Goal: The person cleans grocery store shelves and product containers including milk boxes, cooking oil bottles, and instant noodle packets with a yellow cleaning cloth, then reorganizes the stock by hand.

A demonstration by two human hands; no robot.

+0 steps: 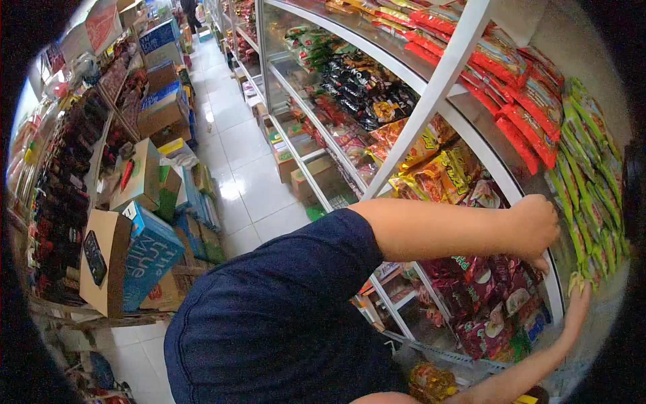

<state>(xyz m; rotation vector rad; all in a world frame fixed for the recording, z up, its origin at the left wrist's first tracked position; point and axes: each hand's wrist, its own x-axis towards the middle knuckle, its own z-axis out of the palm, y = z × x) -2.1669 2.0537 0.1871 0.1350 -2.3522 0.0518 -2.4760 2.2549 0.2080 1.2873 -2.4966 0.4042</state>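
My left hand [535,225] is closed in a fist beside the curved white shelf frame [553,286], its thumb near the frame; anything inside it is hidden. Lower down at the right, my right hand [580,291] reaches up to the bottom of the hanging green packets [592,195]. Its fingers are pressed together around a small yellowish piece that is too small to name. Red packets [528,114] lie on the upper shelf above my left hand. Purple packets [481,303] fill the shelf below my left forearm, and yellow-and-red packets [447,172] lie above it.
Black packets [367,87] and a slanted white post [431,108] stand beyond my left arm. A tiled aisle [235,148] runs away at the left, with cardboard boxes [104,269] and a blue carton [151,252] along it. A person [191,13] is at its far end.
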